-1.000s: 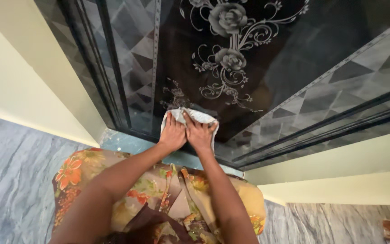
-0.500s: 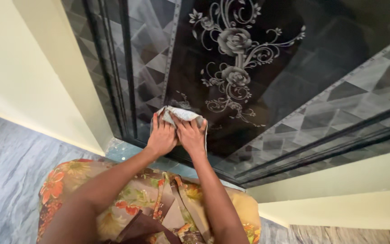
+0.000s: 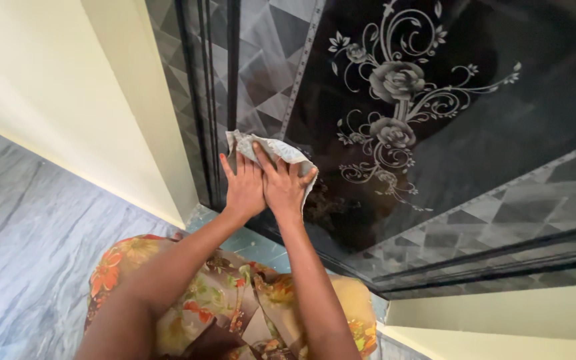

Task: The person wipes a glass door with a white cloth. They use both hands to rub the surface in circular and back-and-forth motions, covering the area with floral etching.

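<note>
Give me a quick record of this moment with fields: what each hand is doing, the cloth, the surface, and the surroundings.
left hand: flat on the cloth, fingers spread
right hand: flat on the cloth, beside the left, touching it
cloth: pale, crumpled, pressed against the door panel
door panel: dark, glossy, with a rose and scroll pattern and a triangle-patterned border
floor: grey marbled tiles
wall: cream

Both forearms are bare from the bottom edge up to the wrists, with no sleeves, watch or bangles in sight. The left hand (image 3: 243,189) and right hand (image 3: 283,189) wear no gloves, and no rings can be made out. Below the arms spreads a garment (image 3: 228,293) of mustard-yellow cloth printed with orange and red flowers, green leaves and dark brown patches.
</note>
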